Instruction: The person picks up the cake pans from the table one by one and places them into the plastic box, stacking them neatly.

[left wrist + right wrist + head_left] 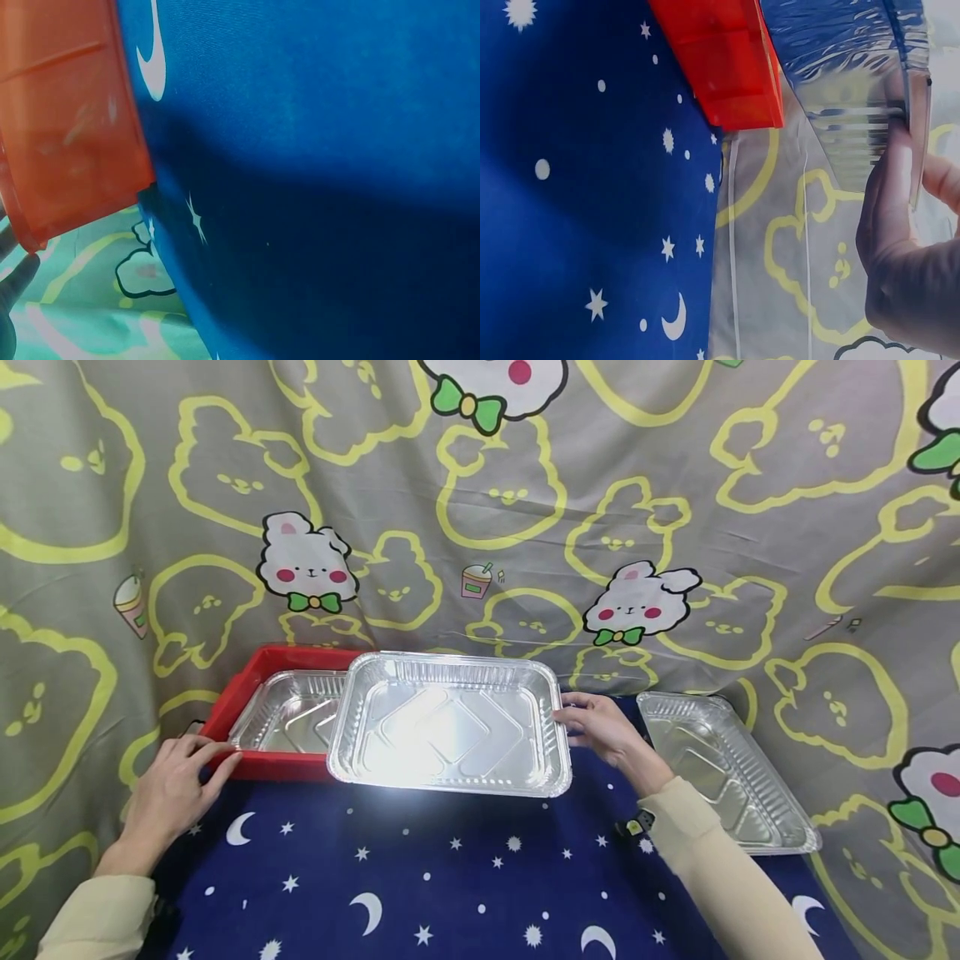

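Observation:
My right hand (606, 731) pinches the right rim of a shiny foil pan (450, 727), thumb on one side and fingers on the other in the right wrist view. This pan is held up, tilted toward the head camera, and covers the right part of a red plastic bin (288, 766). Inside the bin lies another foil pan (292, 714), partly hidden. At the bin's near left corner, my left hand (171, 785) holds the rim; its thumb and fingertips meet that corner in the left wrist view (15, 285).
One more foil pan (712, 768) sits on the right side of the table, beyond my right forearm. A dark blue cloth (420, 877) with white moons and stars covers the table. Behind it hangs a grey curtain (420, 485) with yellow outlines and rabbit faces.

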The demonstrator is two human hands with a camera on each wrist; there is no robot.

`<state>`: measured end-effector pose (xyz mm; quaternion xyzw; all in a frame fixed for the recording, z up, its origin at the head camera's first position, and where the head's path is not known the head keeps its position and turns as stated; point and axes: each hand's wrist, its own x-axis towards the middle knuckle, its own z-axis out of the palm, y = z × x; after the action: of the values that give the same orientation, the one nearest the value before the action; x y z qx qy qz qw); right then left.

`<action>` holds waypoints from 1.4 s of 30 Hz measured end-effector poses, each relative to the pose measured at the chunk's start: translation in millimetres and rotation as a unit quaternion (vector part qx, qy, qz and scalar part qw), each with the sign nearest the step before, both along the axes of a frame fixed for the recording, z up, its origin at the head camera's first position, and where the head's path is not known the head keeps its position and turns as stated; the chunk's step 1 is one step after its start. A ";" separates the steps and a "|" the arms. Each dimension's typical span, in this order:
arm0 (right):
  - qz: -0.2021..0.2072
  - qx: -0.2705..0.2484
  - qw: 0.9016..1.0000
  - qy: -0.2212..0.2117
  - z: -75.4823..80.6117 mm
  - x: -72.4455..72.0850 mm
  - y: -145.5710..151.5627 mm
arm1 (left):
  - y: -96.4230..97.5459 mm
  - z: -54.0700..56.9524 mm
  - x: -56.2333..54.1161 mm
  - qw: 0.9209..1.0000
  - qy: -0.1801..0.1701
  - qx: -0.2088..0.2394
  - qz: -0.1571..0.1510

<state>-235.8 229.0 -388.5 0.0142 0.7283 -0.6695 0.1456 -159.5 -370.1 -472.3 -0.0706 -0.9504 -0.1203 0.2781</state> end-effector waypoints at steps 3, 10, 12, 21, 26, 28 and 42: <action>-0.005 -0.008 1.000 0.000 -1.3 -5.6 -4.2 | 0.9 0.4 0.4 1.000 0.000 0.002 -0.001; -0.011 -0.017 1.000 -0.001 -1.4 -15.8 -17.6 | 1.0 0.2 1.4 1.000 0.001 0.006 -0.003; -0.016 -0.014 1.000 -0.001 -0.7 -18.9 -21.7 | 0.8 -0.4 2.1 1.000 0.000 0.007 -0.002; -0.032 -0.010 0.999 0.000 -1.2 -31.5 -41.4 | 0.0 -1.4 2.3 1.000 0.002 0.007 0.003; -0.036 -0.013 0.999 -0.003 -2.3 -39.5 -50.5 | -1.1 -2.0 0.7 1.000 0.023 0.007 -0.010; -0.036 -0.015 0.999 -0.003 -2.4 -42.3 -53.9 | -1.5 -2.2 -0.1 0.999 0.032 0.009 -0.018; -0.040 -0.033 0.999 -0.001 -1.4 -55.9 -74.4 | -0.2 0.3 -1.0 0.999 0.027 0.008 -0.019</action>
<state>-291.7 154.6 -389.9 0.0394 0.7048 -0.6981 0.1199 -160.5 -370.2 -471.9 -0.0899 -0.9400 -0.1313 0.3019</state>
